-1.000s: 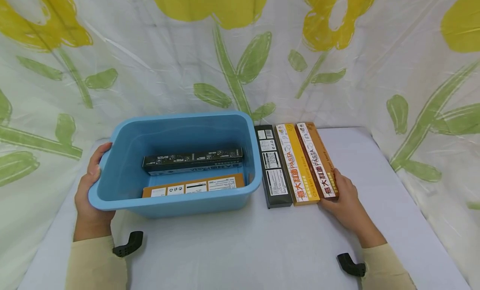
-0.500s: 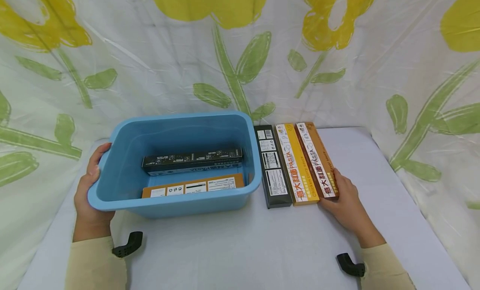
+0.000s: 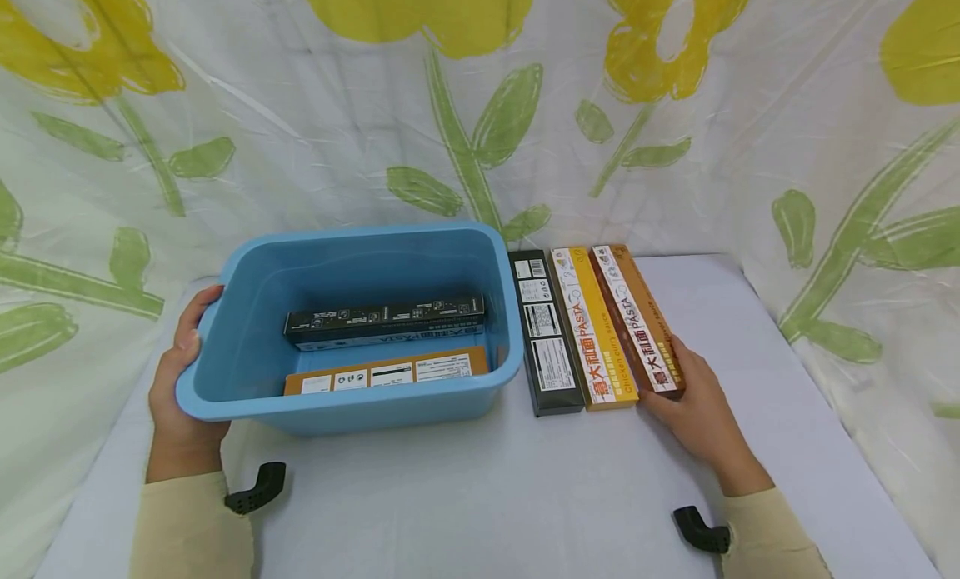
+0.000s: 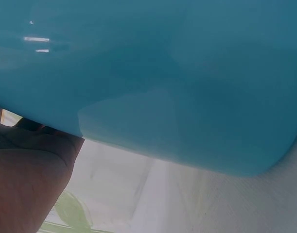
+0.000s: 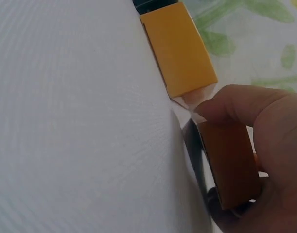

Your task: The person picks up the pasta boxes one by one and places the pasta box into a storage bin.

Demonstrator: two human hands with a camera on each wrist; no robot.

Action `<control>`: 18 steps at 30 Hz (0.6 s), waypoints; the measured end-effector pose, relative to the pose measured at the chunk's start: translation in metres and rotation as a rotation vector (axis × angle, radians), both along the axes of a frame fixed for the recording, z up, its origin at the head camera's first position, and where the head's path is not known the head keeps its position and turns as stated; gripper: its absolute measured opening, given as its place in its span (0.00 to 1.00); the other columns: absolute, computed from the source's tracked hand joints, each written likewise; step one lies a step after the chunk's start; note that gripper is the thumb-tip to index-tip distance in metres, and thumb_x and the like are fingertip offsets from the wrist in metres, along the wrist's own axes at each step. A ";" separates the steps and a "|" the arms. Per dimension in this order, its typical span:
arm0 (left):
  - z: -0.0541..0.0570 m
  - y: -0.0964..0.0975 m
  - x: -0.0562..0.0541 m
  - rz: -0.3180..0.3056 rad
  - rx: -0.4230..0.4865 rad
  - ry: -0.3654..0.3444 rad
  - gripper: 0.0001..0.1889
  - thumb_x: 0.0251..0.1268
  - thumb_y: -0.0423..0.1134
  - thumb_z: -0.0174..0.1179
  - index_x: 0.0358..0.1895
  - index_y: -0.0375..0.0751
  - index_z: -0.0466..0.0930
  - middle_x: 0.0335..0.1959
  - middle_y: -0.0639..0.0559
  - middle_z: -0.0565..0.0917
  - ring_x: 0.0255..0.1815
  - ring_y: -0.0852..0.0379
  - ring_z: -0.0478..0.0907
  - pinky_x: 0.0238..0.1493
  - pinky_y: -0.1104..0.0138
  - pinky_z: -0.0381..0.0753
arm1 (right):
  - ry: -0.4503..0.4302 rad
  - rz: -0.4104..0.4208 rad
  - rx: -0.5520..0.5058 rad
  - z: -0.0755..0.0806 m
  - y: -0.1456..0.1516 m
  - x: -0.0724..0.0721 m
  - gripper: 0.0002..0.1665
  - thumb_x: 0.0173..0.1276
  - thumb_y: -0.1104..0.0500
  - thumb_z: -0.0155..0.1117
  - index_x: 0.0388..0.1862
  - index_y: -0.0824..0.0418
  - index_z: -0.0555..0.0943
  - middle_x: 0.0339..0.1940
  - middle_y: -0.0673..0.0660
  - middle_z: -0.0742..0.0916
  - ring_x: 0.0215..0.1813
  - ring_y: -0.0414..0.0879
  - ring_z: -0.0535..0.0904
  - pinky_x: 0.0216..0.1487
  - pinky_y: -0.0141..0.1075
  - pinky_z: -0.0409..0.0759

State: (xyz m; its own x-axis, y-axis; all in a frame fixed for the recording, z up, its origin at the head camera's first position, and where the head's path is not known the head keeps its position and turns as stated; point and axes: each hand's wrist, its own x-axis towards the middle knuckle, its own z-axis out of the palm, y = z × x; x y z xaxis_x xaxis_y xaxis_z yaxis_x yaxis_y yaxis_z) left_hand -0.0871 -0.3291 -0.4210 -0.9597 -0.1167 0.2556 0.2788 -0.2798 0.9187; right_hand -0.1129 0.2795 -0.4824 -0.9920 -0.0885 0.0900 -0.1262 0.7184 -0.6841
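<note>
My left hand (image 3: 178,379) grips the left rim of a blue plastic tub (image 3: 375,408), fingers under the edge and thumb on top. In the left wrist view the tub's wall (image 4: 177,97) fills most of the picture, with part of the hand (image 4: 34,170) at its edge. At the right, my right hand (image 3: 697,408) holds the near end of a brown pasta box (image 3: 637,321), thumb on its left side and fingers on its right. Seen from the right wrist, the box's brown end (image 5: 231,162) sits between thumb and fingers, with a dark shadow beside its lower edge.
A yellow pasta box (image 3: 596,329) and a black box (image 3: 546,333) lie side by side between tub and brown box. Inside the tub are a black pasta box (image 3: 386,319) and an orange-brown box (image 3: 386,372). A flowered curtain (image 3: 337,146) hangs behind the white table (image 3: 450,504).
The near end of the brown box has shifted slightly to the right, away from the yellow one, with the right hand on it. Left hand and tub stay put.
</note>
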 end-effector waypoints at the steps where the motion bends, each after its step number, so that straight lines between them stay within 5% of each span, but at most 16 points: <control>1: 0.000 0.000 0.000 0.008 -0.007 -0.004 0.35 0.78 0.47 0.39 0.87 0.49 0.60 0.84 0.45 0.61 0.78 0.45 0.62 0.63 0.58 0.76 | 0.004 -0.006 -0.003 0.000 0.000 0.000 0.60 0.71 0.62 0.77 0.89 0.73 0.49 0.80 0.79 0.67 0.73 0.72 0.67 0.65 0.69 0.67; 18: 0.000 0.001 -0.001 0.023 0.005 -0.014 0.34 0.78 0.47 0.38 0.86 0.50 0.62 0.83 0.45 0.62 0.77 0.46 0.63 0.62 0.59 0.77 | 0.047 -0.171 -0.052 0.010 0.000 0.006 0.50 0.70 0.66 0.71 0.87 0.70 0.59 0.80 0.74 0.67 0.72 0.68 0.69 0.63 0.64 0.72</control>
State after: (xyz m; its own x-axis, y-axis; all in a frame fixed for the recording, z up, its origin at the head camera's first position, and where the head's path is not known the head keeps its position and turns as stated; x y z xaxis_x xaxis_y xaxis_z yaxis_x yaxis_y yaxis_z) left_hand -0.0882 -0.3277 -0.4208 -0.9603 -0.1397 0.2416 0.2722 -0.2782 0.9211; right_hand -0.1068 0.2795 -0.4727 -0.9868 0.0870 0.1363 -0.0377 0.6959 -0.7172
